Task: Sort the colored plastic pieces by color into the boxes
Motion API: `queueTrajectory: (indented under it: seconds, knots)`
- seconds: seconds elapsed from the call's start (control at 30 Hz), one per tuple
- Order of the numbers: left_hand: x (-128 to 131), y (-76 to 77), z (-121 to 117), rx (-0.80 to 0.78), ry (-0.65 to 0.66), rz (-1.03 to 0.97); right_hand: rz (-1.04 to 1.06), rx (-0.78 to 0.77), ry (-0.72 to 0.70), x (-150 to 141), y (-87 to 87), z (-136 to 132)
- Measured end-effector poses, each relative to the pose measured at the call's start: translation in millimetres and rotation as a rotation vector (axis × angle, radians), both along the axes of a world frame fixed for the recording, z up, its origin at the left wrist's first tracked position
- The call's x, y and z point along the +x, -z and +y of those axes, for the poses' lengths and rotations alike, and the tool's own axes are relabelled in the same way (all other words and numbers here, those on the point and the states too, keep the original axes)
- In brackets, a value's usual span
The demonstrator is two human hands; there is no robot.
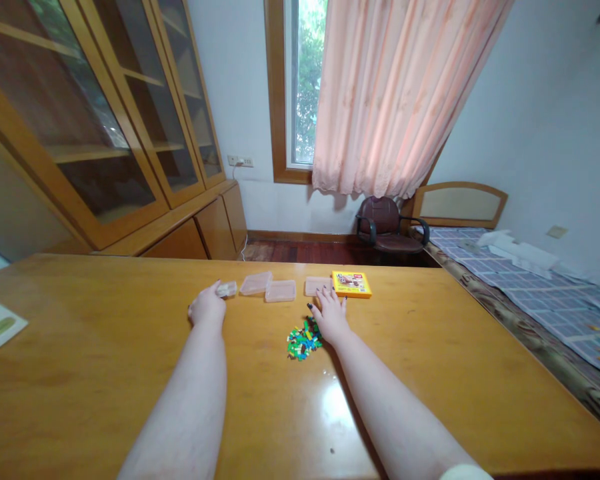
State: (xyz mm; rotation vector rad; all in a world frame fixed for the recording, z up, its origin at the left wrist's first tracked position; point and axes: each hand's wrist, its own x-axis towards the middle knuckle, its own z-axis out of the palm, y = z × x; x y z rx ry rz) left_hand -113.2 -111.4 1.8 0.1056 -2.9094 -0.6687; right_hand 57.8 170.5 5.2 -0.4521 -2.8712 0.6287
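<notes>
My left hand (207, 304) is closed at the left of the row of plastic trays, with a small clear-white plastic piece (227, 289) at its fingertips; its exact kind is too small to make out. My right hand (330, 315) is spread open, palm down, its fingers reaching over the near edge of a clear plastic tray (317, 285) and close to a yellow box (351, 284) with a printed picture. Just left of that hand lies a pile of small coloured building bricks (303, 341), mostly green, blue, yellow and white. Two more trays, one tilted (256, 283) and one straight (281, 291), overlap between my hands.
Everything lies on a glossy wooden table (105, 373). A white plastic object (0, 323) stands at its left edge. Beyond are a glass-door cabinet (130, 100), a maroon office chair (387, 227) and a pink curtain (385, 93). A bed (525, 273) runs along the right side.
</notes>
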Motion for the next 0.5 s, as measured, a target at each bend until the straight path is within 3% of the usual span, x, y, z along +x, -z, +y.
queueTrajectory:
  seconds: [0.1, 0.2, 0.23, 0.3, 0.37, 0.5]
  knots:
    - [4.7, -4.6, 3.3, -0.041, -0.062, -0.012, -0.012, 0.008, 0.004, 0.5, -1.6, -0.1]
    - [16.0, -14.1, 21.3, -0.061, -0.110, 0.145, -0.026, 0.017, 0.004, 0.4, -2.2, -0.2]
    - [20.8, -17.3, 29.9, -0.074, -0.047, 0.211, -0.028, 0.018, 0.004, 0.2, -2.1, -0.3]
    - [31.2, -22.1, 48.8, -0.136, 0.234, 0.305, -0.029, 0.018, 0.004, -0.3, -1.5, -0.4]
    - [41.4, -23.8, 67.4, -0.182, 0.434, 0.313, -0.025, 0.024, 0.005, -0.7, -1.0, -0.6]
    - [56.8, -19.9, 94.1, -0.245, 0.559, 0.288, -0.039, 0.052, 0.016, -1.1, -1.8, -1.1]
